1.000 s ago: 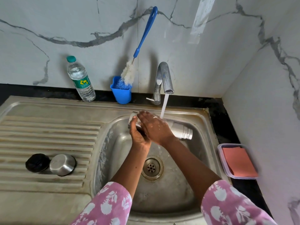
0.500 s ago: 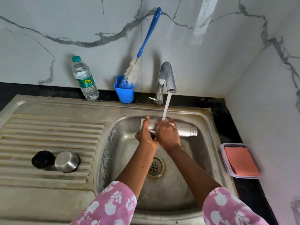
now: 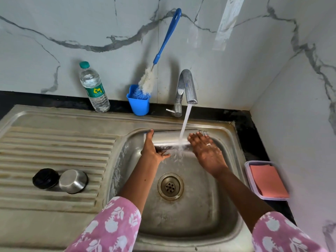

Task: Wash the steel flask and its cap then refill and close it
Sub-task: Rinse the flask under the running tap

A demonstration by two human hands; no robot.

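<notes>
**Two hands wash the flask under the tap**

Two hands are in the sink (image 3: 227,206). The flask (image 3: 169,141) lies on its side across the far part of the sink, with its open mouth pointing right. Water (image 3: 184,124) runs down from the tap (image 3: 187,86) and lands on the middle of the flask. The left hand (image 3: 151,150) holds the left end, with the thumb on the far side and the fingers curled under it. The right hand (image 3: 206,151) lies on the right end, with its fingers fairly straight across the top.

The steel cap (image 3: 73,180) sits on the ribbed board (image 3: 54,142) to the left of the sink, touching a black lid (image 3: 45,178). Far back by the wall stand a water bottle (image 3: 94,88) and a blue cup (image 3: 139,104) with a long brush (image 3: 163,46) in it. On the right, just beside the sink, a clear box (image 3: 248,171) holds a pink cloth (image 3: 267,180).
</notes>
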